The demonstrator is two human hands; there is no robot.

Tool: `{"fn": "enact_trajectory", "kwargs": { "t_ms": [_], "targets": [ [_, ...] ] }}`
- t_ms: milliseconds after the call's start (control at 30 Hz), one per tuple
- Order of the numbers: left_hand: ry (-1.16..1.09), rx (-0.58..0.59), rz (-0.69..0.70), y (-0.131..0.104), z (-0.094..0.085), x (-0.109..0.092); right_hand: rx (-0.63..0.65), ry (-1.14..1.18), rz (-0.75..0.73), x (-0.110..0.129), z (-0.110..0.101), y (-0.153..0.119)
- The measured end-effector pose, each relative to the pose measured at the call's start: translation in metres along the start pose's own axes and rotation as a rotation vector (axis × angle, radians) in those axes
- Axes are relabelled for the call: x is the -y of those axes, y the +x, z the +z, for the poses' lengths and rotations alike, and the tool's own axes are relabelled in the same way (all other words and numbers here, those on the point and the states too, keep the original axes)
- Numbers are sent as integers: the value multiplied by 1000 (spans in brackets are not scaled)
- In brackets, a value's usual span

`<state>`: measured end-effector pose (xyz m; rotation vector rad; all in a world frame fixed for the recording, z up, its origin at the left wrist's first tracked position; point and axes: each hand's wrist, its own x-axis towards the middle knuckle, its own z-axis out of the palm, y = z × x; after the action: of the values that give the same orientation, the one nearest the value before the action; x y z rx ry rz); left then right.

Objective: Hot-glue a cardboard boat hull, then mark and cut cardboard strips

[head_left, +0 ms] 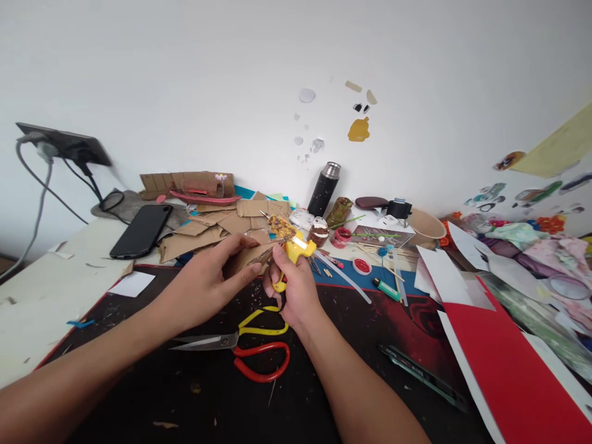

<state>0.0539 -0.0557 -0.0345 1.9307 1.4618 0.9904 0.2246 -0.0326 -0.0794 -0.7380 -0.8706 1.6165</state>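
My right hand (300,287) is wrapped round the handle of a yellow hot glue gun (296,248). The gun's stained nozzle end points up and left, and a long translucent glue stick (345,277) extends from behind it to the lower right. My left hand (210,277) pinches a piece of brown cardboard (245,256) between thumb and fingers, close beside the gun. I cannot tell whether nozzle and cardboard touch. Below both hands, scissors (235,339) with one yellow and one red handle lie on the dark mat (222,401), blades to the left.
Cardboard scraps (198,231) pile up behind my left hand, beside a black phone (141,231). A black flask (324,188), paint jars (341,237) and a green lighter (387,290) stand or lie beyond the gun. To the right are a utility knife (420,373) and red paper (513,364).
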Motion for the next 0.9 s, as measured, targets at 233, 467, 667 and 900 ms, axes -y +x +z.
{"fn": "enact_trajectory", "kwargs": {
  "t_ms": [233, 467, 667, 900],
  "targets": [
    [60, 34, 41, -3, 1, 2, 1, -16, 1, -1, 0, 0],
    [8, 11, 24, -1, -1, 3, 31, 19, 0, -1, 0, -1],
    [-9, 0, -1, -1, -2, 2, 40, -32, 42, -4, -1, -3],
    [-22, 2, 34, 0, -1, 0, 13, -51, 47, -6, 0, -3]
  ]
}}
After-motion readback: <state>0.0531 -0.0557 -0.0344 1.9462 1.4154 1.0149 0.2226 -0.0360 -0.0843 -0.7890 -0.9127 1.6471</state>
